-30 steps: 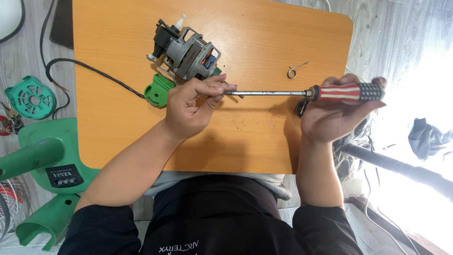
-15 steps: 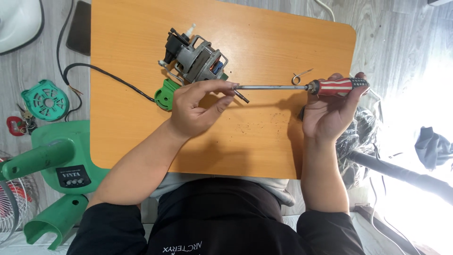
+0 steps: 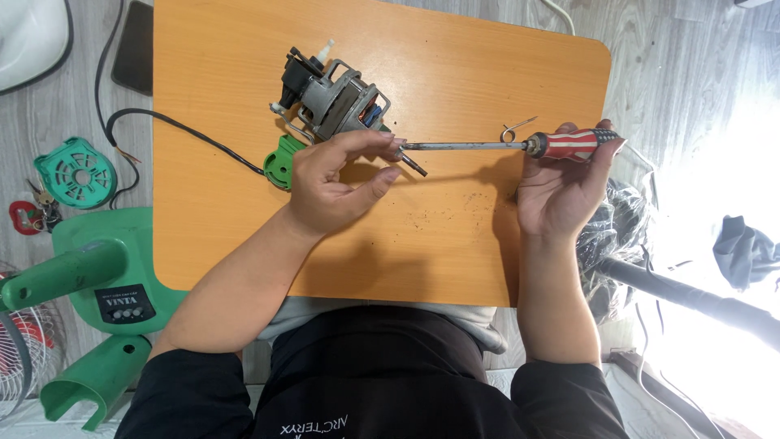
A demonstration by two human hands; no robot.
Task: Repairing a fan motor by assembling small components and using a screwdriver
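A grey metal fan motor [image 3: 333, 97] with copper windings lies on the orange table [image 3: 455, 73], a green plastic piece [image 3: 280, 161] beside it. My left hand [image 3: 337, 183] rests by the motor, fingertips pinching the steel shaft of a screwdriver [image 3: 463, 146] near its tip. My right hand [image 3: 561, 191] grips the screwdriver's red-striped handle [image 3: 573, 143] at the table's right edge. The shaft lies level, pointing left at the motor.
A small wire spring clip [image 3: 517, 128] lies on the table near the handle. A black cord [image 3: 179, 130] runs off the left edge. On the floor at left are a green fan base [image 3: 106, 276], a green round cover [image 3: 80, 172] and a dark phone [image 3: 134, 49].
The view has shifted so the table sits lower and more to the right in frame. My hands keep their grip; the screwdriver stays aimed at the motor.
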